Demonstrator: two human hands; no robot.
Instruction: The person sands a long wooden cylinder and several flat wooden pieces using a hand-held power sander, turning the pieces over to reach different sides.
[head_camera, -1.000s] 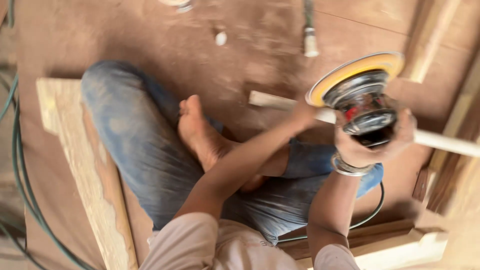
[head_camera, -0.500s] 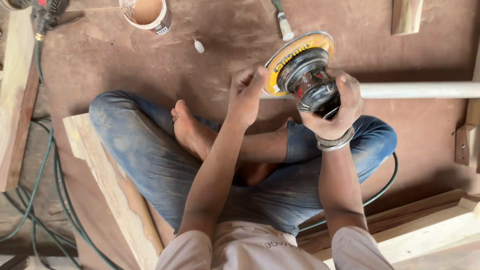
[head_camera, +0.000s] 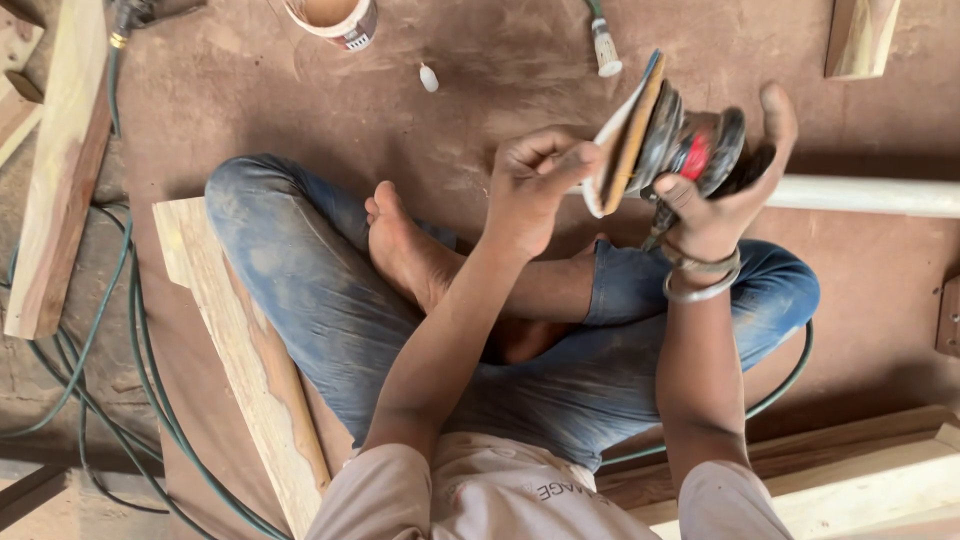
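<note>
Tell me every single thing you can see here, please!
Disc sander: one, black and red with a tan pad, held up over the lap.
Plank: one, pale wood, under the left leg.
Plank: one, brownish wood, far left.
Wood block: one, tan, top right.
Pale bar: one, whitish, right of the sander.
Cup: one, tan, top edge.
Hoses: several, green, on the floor at left.
Floor: reddish-brown board.
Jeans: blue, dusty, legs crossed.
Left hand: at the pad's edge.
Right hand: its grip is around the sander body.

Labelled round tub (head_camera: 335, 20) at the top edge, white-and-dark label.
</note>
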